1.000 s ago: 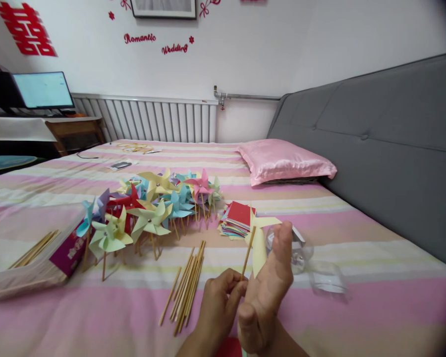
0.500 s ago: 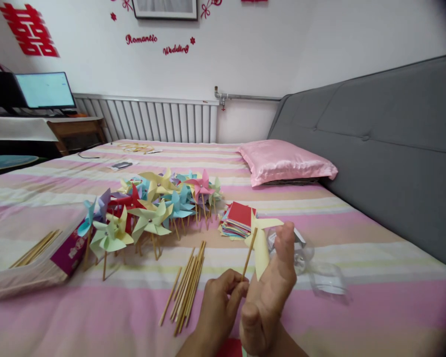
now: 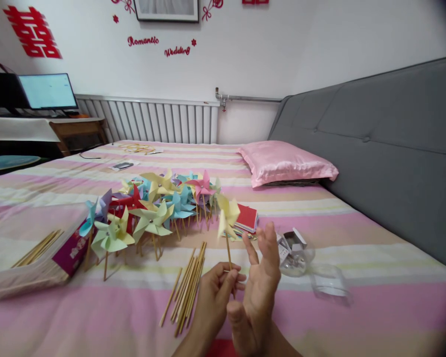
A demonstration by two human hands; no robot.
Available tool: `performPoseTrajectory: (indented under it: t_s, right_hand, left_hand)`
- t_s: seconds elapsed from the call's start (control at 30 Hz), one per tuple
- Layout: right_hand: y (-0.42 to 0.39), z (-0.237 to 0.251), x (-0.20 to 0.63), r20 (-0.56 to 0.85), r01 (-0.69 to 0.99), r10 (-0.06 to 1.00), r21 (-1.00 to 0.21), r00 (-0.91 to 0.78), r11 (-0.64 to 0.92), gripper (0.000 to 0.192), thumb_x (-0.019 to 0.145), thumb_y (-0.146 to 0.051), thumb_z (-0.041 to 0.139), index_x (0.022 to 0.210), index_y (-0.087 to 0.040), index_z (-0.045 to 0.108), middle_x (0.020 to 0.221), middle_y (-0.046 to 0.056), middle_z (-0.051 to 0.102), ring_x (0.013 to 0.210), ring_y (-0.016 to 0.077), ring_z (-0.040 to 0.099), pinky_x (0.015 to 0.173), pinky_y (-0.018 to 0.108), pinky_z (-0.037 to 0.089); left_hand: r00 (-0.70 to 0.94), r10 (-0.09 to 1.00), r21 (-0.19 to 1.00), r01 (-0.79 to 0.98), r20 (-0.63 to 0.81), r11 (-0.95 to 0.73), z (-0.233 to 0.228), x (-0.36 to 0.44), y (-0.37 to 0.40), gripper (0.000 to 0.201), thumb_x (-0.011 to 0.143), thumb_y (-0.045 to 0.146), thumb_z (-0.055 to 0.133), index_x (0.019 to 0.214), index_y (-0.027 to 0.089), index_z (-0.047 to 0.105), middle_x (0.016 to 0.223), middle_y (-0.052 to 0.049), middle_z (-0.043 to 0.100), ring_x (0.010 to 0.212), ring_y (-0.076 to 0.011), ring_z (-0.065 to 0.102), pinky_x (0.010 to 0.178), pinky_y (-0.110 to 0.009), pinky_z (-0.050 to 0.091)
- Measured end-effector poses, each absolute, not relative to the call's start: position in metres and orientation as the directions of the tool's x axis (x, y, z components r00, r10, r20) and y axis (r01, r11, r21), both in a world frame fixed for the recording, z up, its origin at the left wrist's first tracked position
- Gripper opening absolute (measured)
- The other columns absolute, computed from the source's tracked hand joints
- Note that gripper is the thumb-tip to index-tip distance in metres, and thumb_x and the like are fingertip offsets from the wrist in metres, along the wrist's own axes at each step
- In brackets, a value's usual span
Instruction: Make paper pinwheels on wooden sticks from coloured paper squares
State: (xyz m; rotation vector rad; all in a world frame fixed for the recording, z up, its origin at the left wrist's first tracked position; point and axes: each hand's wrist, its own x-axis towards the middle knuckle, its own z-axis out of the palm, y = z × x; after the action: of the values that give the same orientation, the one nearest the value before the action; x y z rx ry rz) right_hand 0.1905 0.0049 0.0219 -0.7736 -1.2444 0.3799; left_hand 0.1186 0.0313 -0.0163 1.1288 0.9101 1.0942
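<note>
A white bedroom wall [image 3: 245, 54] with red paper lettering backs the scene, a white ribbed radiator [image 3: 152, 121] running along its foot. A grey padded headboard [image 3: 386, 148] fills the right side. The bed with its pink, cream and yellow striped sheet [image 3: 357, 233] carries everything else. A shiny pink satin pillow [image 3: 286, 162] lies against the headboard. At the far left a lit computer monitor [image 3: 49, 91] stands on a side desk.

On the sheet, a heap of finished paper pinwheels in yellow, green, blue, red and pink [image 3: 148, 208] lies left of centre, their sticks pointing toward the camera. An open cardboard box holding wooden sticks [image 3: 33, 263] sits at the left edge. A loose bundle of bare wooden sticks [image 3: 186, 285] lies just left of the hands. A stack of coloured paper squares with a red sheet on top [image 3: 247, 220] rests behind the hands, and a clear plastic tub with small metal bits [image 3: 295, 253] and its clear lid [image 3: 329, 282] lie to the right.

The left hand [image 3: 213, 297] has its grip closed around the stick of a pale yellow paper pinwheel [image 3: 227, 213], held upright above the sheet, in front of the paper stack. The right hand [image 3: 258, 292] is spread open, fingers raised, palm turned toward the stick, just beside it, holding nothing.
</note>
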Motion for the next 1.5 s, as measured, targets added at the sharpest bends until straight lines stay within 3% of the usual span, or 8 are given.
performPoseTrajectory:
  t_s: [0.2, 0.47, 0.67, 0.8, 0.9, 1.1, 1.3, 1.5]
  right_hand:
    - [0.013, 0.036, 0.189, 0.735, 0.277, 0.522, -0.659, 0.432, 0.699, 0.05, 0.083, -0.038, 0.045, 0.13, -0.022, 0.035, 0.14, 0.01, 0.028, 0.128, 0.0324, 0.028, 0.097, 0.051, 0.03]
    - [0.028, 0.036, 0.21, 0.617, 0.339, 0.629, -0.787, 0.474, 0.516, 0.033, 0.08, -0.026, 0.053, 0.113, -0.02, 0.049, 0.128, 0.01, 0.042, 0.118, 0.0258, 0.041, 0.095, 0.046, 0.035]
    - [0.042, 0.031, 0.224, 0.347, 0.12, 0.83, -0.937, 0.437, 0.328, 0.033, 0.077, -0.032, 0.059, 0.106, -0.02, 0.049, 0.099, 0.007, 0.062, 0.096, 0.0214, 0.057, 0.086, 0.04, 0.042]
    - [0.048, 0.028, 0.226, 0.172, -0.072, 0.921, -0.975, 0.35, 0.209, 0.033, 0.076, -0.036, 0.061, 0.102, -0.019, 0.05, 0.078, 0.003, 0.063, 0.083, 0.0202, 0.06, 0.081, 0.037, 0.043]
    - [0.05, 0.026, 0.226, 0.128, -0.142, 0.935, -0.973, 0.331, 0.183, 0.031, 0.075, -0.034, 0.061, 0.1, -0.019, 0.051, 0.071, 0.0, 0.062, 0.08, 0.0188, 0.06, 0.079, 0.035, 0.043]
    - [0.05, 0.024, 0.228, 0.31, 0.067, 0.826, -0.946, 0.47, 0.317, 0.019, 0.076, -0.034, 0.061, 0.085, -0.019, 0.054, 0.081, 0.002, 0.061, 0.082, 0.0183, 0.058, 0.079, 0.035, 0.044]
    - [0.043, 0.032, 0.229, 0.583, 0.482, 0.732, -0.783, 0.352, 0.393, 0.013, 0.073, -0.032, 0.065, 0.079, -0.021, 0.066, 0.106, 0.008, 0.059, 0.101, 0.0232, 0.054, 0.088, 0.04, 0.041]
    - [0.048, 0.024, 0.223, 0.697, 0.622, 0.632, -0.67, 0.338, 0.406, 0.015, 0.068, -0.028, 0.07, 0.082, -0.021, 0.069, 0.107, 0.009, 0.059, 0.1, 0.024, 0.056, 0.087, 0.042, 0.044]
  left_hand:
    - [0.22, 0.961, 0.922, -0.31, -0.17, 0.234, -0.011, 0.113, 0.038, 0.029, 0.074, 0.039, 0.063, 0.087, 0.013, 0.06, 0.073, -0.007, 0.068, 0.062, -0.015, 0.061, 0.062, -0.026, 0.045]
    - [0.261, 0.964, 0.94, -0.31, -0.061, 0.144, -0.005, 0.115, 0.037, 0.031, 0.074, 0.039, 0.063, 0.082, 0.01, 0.063, 0.058, -0.003, 0.063, 0.054, -0.0126, 0.057, 0.053, -0.022, 0.04]
    - [0.275, 0.96, 0.956, -0.267, -0.044, 0.12, -0.015, 0.115, 0.039, 0.031, 0.076, 0.039, 0.061, 0.086, 0.01, 0.063, 0.07, -0.008, 0.069, 0.056, -0.0126, 0.059, 0.054, -0.022, 0.04]
    - [0.271, 0.962, 0.968, -0.232, -0.028, 0.094, -0.016, 0.115, 0.037, 0.032, 0.077, 0.04, 0.059, 0.087, 0.01, 0.063, 0.071, -0.009, 0.07, 0.057, -0.0128, 0.06, 0.055, -0.022, 0.04]
    - [0.275, 0.961, 0.973, -0.214, -0.026, 0.088, -0.015, 0.115, 0.035, 0.032, 0.078, 0.04, 0.058, 0.087, 0.01, 0.063, 0.072, -0.009, 0.07, 0.058, -0.0129, 0.06, 0.055, -0.022, 0.041]
    - [0.26, 0.965, 0.974, -0.205, -0.041, 0.096, -0.016, 0.116, 0.036, 0.033, 0.078, 0.041, 0.059, 0.088, 0.009, 0.063, 0.071, -0.01, 0.07, 0.057, -0.013, 0.06, 0.053, -0.022, 0.04]
    - [0.268, 0.962, 0.961, -0.248, -0.054, 0.123, -0.012, 0.115, 0.037, 0.032, 0.078, 0.04, 0.06, 0.087, 0.009, 0.063, 0.065, -0.008, 0.068, 0.052, -0.0123, 0.06, 0.05, -0.021, 0.039]
    - [0.343, 0.939, 0.953, -0.281, -0.013, 0.115, -0.006, 0.117, 0.033, 0.03, 0.077, 0.04, 0.06, 0.077, 0.01, 0.065, 0.053, -0.002, 0.06, 0.047, -0.0101, 0.055, 0.048, -0.019, 0.038]
